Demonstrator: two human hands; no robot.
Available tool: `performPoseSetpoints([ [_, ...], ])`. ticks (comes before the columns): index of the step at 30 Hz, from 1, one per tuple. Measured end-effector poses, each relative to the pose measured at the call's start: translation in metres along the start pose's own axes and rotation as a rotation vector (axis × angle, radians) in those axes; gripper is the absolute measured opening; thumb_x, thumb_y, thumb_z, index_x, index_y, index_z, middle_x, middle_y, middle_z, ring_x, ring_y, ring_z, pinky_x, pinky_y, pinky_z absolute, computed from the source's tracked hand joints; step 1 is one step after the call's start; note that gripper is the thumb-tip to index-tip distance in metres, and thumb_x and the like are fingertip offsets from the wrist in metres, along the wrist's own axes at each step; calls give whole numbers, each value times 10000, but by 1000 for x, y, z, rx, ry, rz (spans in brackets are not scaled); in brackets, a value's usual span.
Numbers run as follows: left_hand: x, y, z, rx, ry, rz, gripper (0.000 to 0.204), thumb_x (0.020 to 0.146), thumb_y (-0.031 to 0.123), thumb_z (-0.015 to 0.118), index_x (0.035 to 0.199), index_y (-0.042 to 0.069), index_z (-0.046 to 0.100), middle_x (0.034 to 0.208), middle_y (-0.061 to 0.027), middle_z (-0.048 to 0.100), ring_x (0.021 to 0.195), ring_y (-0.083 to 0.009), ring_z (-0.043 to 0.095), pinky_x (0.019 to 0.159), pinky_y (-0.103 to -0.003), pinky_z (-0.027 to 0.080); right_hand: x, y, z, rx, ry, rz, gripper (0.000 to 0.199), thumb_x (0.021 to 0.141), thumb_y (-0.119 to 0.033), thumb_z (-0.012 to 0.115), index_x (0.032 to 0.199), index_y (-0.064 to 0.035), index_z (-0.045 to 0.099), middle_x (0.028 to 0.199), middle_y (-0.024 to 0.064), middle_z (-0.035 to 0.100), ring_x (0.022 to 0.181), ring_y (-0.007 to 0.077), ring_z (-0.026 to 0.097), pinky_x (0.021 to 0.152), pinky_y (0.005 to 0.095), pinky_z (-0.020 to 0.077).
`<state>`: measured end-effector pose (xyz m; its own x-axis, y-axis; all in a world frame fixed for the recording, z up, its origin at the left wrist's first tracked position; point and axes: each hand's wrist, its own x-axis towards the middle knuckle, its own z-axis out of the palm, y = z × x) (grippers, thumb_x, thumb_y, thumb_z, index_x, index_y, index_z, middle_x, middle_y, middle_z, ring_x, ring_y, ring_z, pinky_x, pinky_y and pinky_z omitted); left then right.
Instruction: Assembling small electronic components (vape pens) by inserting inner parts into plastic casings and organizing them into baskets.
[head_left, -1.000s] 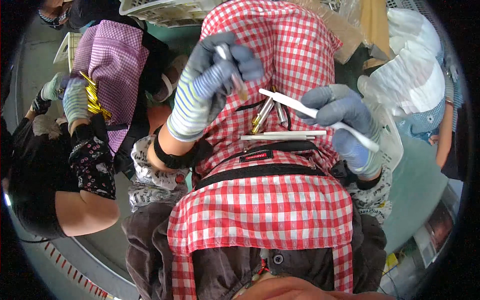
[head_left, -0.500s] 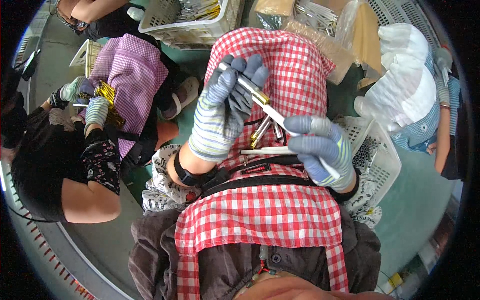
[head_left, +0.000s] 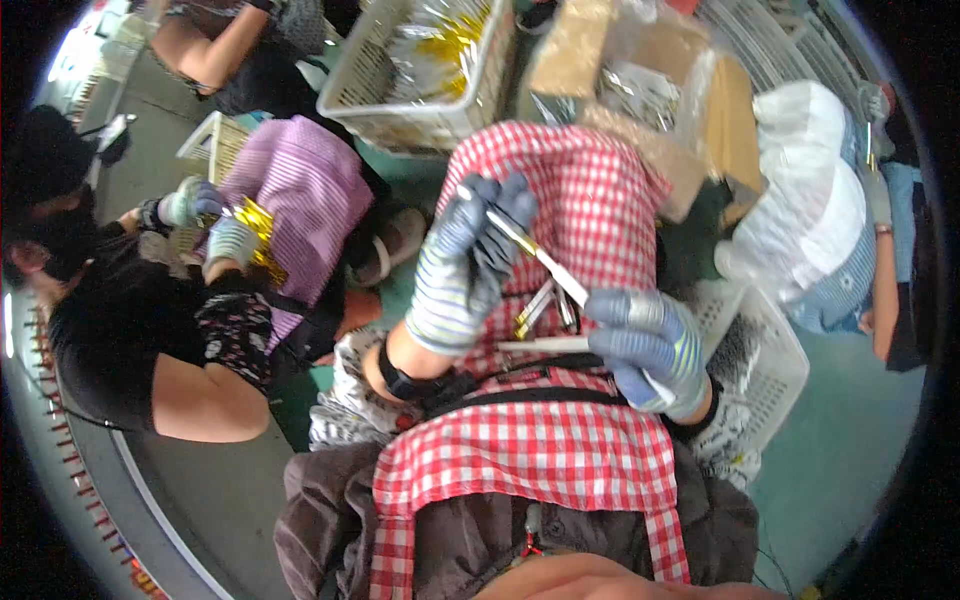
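Note:
My left hand [head_left: 450, 275], in a striped grey-blue glove, is closed around a slim silver-and-gold tube [head_left: 508, 228]. A white rod [head_left: 563, 276] lies in line with the tube's gold end, its other end pinched by the fingertips of my gloved right hand [head_left: 648, 345]. Whether the rod sits inside the tube or only touches it is too blurred to tell. A second white rod [head_left: 545, 346] sticks out leftward from under the right fingers. Several loose silver-and-gold tubes [head_left: 536, 310] lie below on the red checked apron [head_left: 600, 190] over my lap.
Ahead stands a white crate [head_left: 350, 112] of silver and gold pieces, beside an open cardboard box [head_left: 735, 125] holding slim pieces. A white basket [head_left: 775, 375] is at my right. At left, a person's gloved hands [head_left: 235, 243] hold gold pieces; another person sits at right.
The whole view has shifted, so the scene sits lower in the picture. Both hands keep their grips on the tube and the rods, with little visible movement between them.

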<state>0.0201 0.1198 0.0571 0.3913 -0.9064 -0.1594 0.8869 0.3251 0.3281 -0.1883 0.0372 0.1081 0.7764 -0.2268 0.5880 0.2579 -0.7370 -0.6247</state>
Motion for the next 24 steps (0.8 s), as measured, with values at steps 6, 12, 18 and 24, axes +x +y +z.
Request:
performPoseSetpoints([
  [6,-1,-5,-11,-25,-63,8,312,915,91,639,1210,82,539,1138,-54,644,1168,-255,586,1047,-426,469,-7,2,10,40,45,48,235,703,29,660,932,-26,651,984,128,646,866,327,685,728,393,561],
  [12,-4,-9,1,72,-133,135,347,952,122,589,1275,119,460,1095,-44,607,1160,-262,584,1007,-425,505,0,12,27,114,52,7,141,791,-51,679,927,-29,649,967,128,658,887,304,676,815,401,553],
  [18,-4,-6,4,83,-103,122,311,942,80,593,1225,102,467,1104,-65,609,1149,-293,593,1010,-467,498,-6,21,13,525,124,283,315,922,-237,636,1147,-29,563,1180,173,595,1049,246,631,881,328,522],
  [24,12,10,1,114,-129,293,313,930,67,606,1204,79,455,1087,-105,639,1136,-328,603,1010,-488,505,-19,12,-15,259,205,572,391,868,-181,689,1222,-68,566,1041,92,623,775,145,645,623,288,511],
])
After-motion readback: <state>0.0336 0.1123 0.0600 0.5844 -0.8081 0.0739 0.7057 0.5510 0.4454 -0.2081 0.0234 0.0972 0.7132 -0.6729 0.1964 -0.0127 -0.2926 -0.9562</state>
